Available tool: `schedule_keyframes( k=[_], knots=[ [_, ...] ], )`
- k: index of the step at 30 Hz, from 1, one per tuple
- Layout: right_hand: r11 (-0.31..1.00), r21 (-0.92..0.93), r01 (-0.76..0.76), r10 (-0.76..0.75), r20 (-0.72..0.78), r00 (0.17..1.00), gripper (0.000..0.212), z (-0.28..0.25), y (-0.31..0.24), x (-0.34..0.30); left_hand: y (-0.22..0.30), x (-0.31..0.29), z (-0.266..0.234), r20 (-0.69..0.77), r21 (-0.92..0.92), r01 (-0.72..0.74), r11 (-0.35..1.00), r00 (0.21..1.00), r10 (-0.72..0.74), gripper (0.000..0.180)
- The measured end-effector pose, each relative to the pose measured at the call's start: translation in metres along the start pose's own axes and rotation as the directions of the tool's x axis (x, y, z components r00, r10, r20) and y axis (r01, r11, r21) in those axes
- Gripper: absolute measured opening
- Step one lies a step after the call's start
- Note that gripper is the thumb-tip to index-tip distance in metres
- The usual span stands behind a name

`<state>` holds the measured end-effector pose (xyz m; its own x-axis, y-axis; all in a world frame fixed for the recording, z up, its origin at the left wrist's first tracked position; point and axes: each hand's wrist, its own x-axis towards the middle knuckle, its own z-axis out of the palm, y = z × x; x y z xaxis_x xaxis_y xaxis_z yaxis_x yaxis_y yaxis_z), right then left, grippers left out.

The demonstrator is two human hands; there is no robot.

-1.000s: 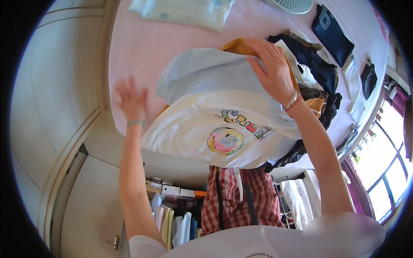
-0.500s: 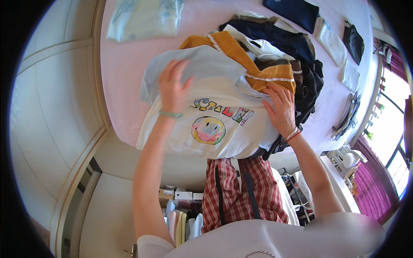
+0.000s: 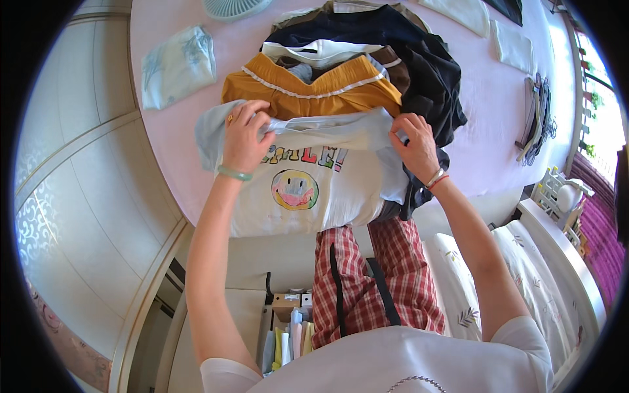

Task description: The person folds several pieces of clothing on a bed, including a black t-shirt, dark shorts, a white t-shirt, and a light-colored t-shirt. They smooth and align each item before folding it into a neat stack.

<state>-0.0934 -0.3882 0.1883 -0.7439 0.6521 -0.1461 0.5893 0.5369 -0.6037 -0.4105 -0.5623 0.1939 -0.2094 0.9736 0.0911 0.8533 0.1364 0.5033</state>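
Note:
A white T-shirt (image 3: 350,190) with light blue sleeves, a colourful smiley print and bright lettering lies spread over the near edge of the bed (image 3: 498,154). My left hand (image 3: 246,136) pinches its upper edge at the left, a green bangle on the wrist. At the right end of the same edge, my right hand (image 3: 415,145) has its fingers closed on the light blue fabric. Just beyond them rests a mustard garment (image 3: 308,105) with white trim, its opening facing up. Behind that are heaped a navy garment (image 3: 347,31) and a black garment (image 3: 436,85).
On the left of the bed lies a folded pale garment (image 3: 178,69), with a pale green fan (image 3: 236,5) beyond it. Folded white cloth (image 3: 511,47) and a bundle of dark hangers (image 3: 537,118) are at the right. A wardrobe (image 3: 85,190) stands along the left side.
The shirt's top edge has been drawn away from the mustard garment and straightened between my hands. My left hand has moved from loosely open to gripping it. The view has shifted.

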Motion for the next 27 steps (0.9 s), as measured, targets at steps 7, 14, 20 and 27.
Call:
schedule_keyframes(
  k=[7,14,20,27],
  knots=[
    [0.918,0.367,-0.147,0.116,0.105,0.988,0.04,-0.001,-0.012,-0.008,0.072,-0.035,-0.075,-0.155,-0.128,-0.186,0.974,0.974,0.165,0.036],
    [0.978,0.15,0.147,-0.168,0.143,0.975,0.021,-0.028,-0.035,-0.019,0.148,-0.055,-0.133,-0.214,0.028,-0.211,0.977,0.954,0.212,0.042],
    [0.857,0.497,-0.14,0.159,0.005,0.987,0.01,-0.079,-0.071,-0.069,0.166,-0.101,-0.169,-0.158,0.033,0.151,0.988,0.977,-0.144,0.036],
    [0.884,0.437,0.167,-0.108,-0.155,0.982,0.008,-0.158,-0.128,-0.12,0.207,-0.147,-0.229,-0.105,-0.238,0.547,0.803,0.807,-0.581,0.012]
  ],
)
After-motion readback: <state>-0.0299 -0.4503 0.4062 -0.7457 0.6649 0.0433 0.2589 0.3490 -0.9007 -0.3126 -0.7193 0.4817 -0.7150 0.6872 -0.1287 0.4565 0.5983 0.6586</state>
